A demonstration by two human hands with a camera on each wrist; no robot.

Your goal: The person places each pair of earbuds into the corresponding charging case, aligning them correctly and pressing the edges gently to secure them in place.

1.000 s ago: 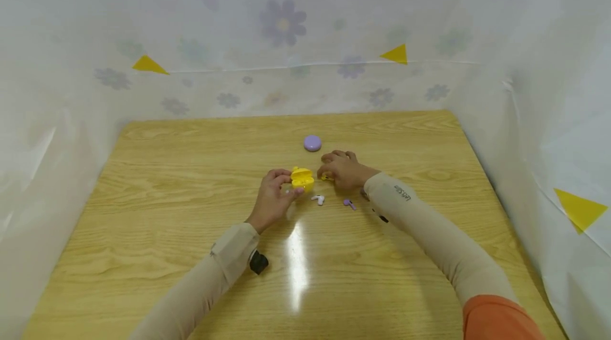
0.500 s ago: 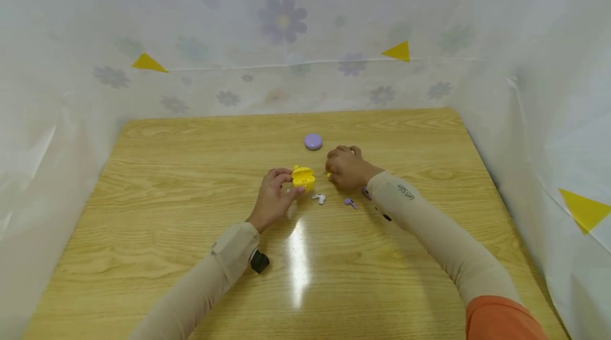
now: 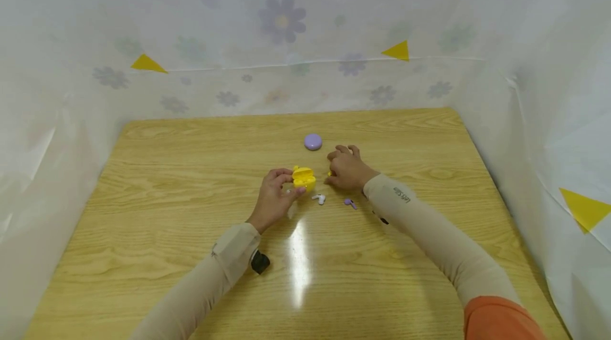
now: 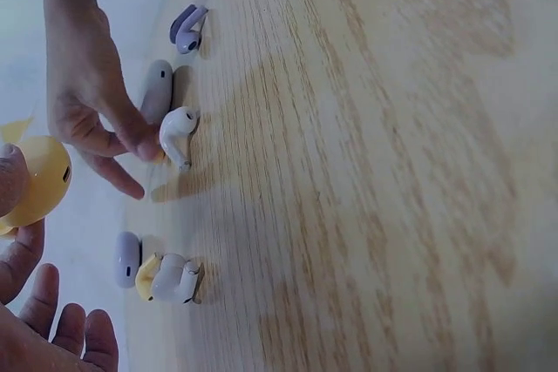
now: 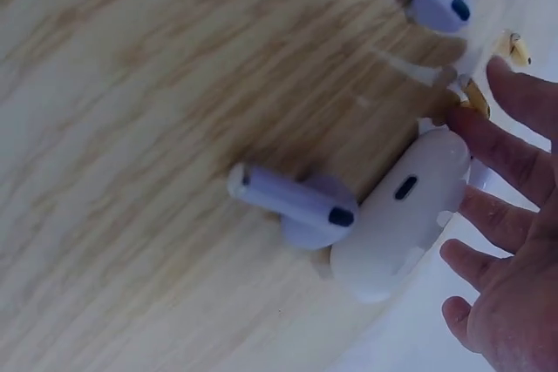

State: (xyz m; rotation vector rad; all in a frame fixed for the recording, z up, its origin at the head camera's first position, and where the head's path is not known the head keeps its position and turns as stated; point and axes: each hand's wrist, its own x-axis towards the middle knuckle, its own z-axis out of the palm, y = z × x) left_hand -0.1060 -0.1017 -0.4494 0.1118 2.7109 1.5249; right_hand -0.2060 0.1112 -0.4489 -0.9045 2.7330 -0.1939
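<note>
My left hand (image 3: 274, 199) holds a yellow earbud case (image 3: 304, 183), its lid raised, between thumb and fingers. My right hand (image 3: 348, 167) is low over the table to its right, thumb and index finger apart. A yellow earbud (image 5: 475, 96) shows right at the index fingertip. Under that hand lies a white earbud case (image 5: 401, 215), mostly hidden in the head view. A white earbud (image 3: 320, 199) and a lilac earbud (image 3: 350, 203) lie nearer me. Another lilac earbud (image 5: 305, 211) lies against the white case. Beyond the left hand are a second yellow earbud (image 4: 146, 276) and white earbud (image 4: 174, 279).
A closed lilac case (image 3: 313, 142) stands farther back on the wooden table (image 3: 191, 170). Flower-patterned white sheeting (image 3: 281, 37) encloses the back and sides, with yellow triangles (image 3: 396, 51) on it.
My right hand has shifted slightly right, and its thumb and index finger now show wider apart. The left hand stays in place with the yellow case.
</note>
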